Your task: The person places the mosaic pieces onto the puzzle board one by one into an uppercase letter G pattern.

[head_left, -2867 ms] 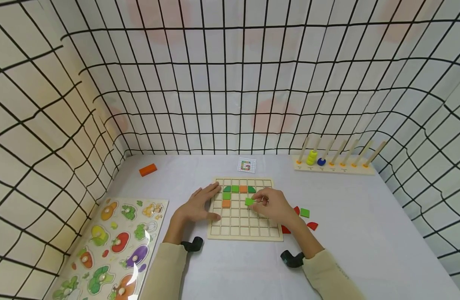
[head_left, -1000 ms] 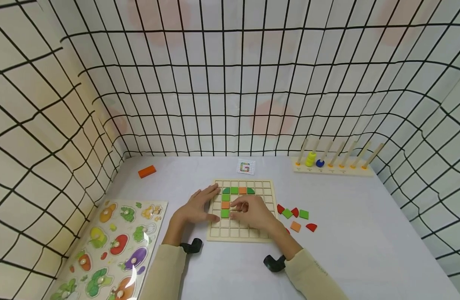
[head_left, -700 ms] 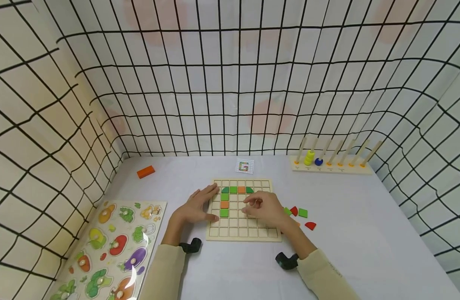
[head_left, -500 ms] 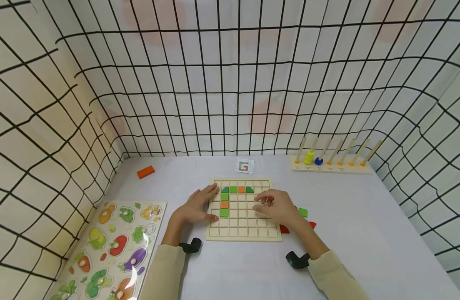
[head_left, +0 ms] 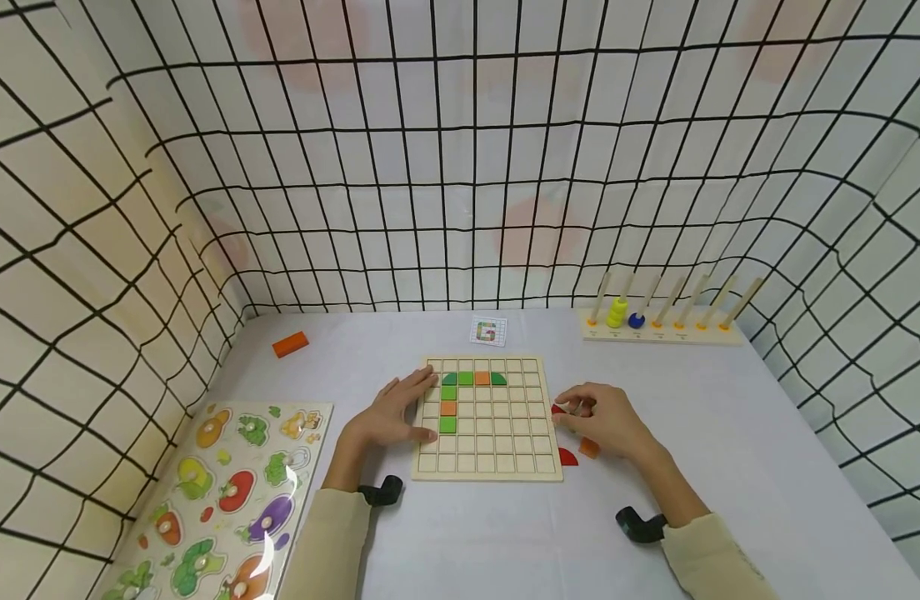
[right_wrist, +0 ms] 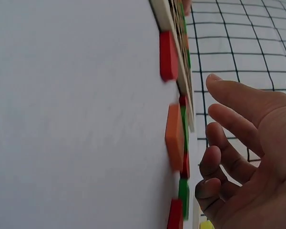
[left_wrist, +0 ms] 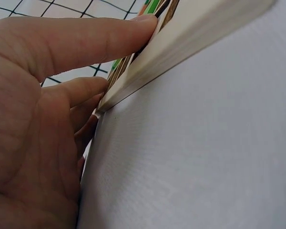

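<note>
My left hand [head_left: 388,414] rests with spread fingers along the left edge of a wooden grid board [head_left: 497,442]; in the left wrist view its thumb [left_wrist: 128,34] lies on the board's rim. Green and orange tiles form a top row and a left column on the grid, the lowest being a green square [head_left: 448,425]. My right hand [head_left: 606,417] hovers over loose pieces beside the board, fingers loosely bent. In the right wrist view nothing is between them. Near it lie an orange square tile [right_wrist: 173,136] and a red curved piece [head_left: 568,457]; other pieces are partly hidden beneath the hand.
A small pattern card [head_left: 489,332] lies behind the board. A vegetable puzzle board [head_left: 321,433] is at the left, an orange block [head_left: 291,344] behind it. A peg stand [head_left: 661,333] with yellow and blue beads stands at the back right, before a black wire grid.
The right hand brought a green square to the bottom of the left column, let it go, and moved right, off the board and over the loose pieces. The left hand stayed put.
</note>
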`<move>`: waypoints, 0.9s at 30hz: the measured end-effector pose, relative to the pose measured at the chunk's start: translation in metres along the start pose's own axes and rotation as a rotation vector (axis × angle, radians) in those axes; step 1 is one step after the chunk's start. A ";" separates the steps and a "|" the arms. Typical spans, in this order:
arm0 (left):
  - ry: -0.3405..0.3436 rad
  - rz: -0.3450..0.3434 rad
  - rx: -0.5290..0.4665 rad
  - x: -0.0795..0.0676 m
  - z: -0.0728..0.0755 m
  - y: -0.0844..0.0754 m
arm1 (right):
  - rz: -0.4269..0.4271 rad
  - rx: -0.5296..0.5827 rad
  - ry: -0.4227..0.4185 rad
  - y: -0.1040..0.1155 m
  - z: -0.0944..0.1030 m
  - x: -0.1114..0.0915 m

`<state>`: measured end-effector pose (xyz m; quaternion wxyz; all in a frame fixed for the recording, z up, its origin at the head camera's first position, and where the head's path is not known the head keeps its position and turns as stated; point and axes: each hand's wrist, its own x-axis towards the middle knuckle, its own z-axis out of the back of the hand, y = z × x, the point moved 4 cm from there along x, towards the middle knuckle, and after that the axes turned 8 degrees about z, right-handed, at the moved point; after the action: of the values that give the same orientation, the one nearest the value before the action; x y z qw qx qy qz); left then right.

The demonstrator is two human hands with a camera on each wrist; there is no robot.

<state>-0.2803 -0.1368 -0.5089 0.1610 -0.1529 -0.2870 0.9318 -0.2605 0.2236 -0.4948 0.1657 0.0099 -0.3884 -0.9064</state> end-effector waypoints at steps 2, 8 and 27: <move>0.001 -0.002 -0.003 0.000 0.000 0.000 | 0.002 -0.003 -0.005 -0.006 0.005 -0.004; 0.003 -0.003 -0.002 0.000 0.000 0.001 | 0.003 -0.031 -0.015 -0.022 0.015 -0.011; -0.007 -0.013 0.005 0.000 0.000 0.002 | -0.021 -0.104 0.034 -0.020 -0.002 0.002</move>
<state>-0.2808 -0.1383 -0.5102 0.1667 -0.1476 -0.2861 0.9320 -0.2685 0.2344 -0.5106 0.1631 0.0207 -0.3376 -0.9268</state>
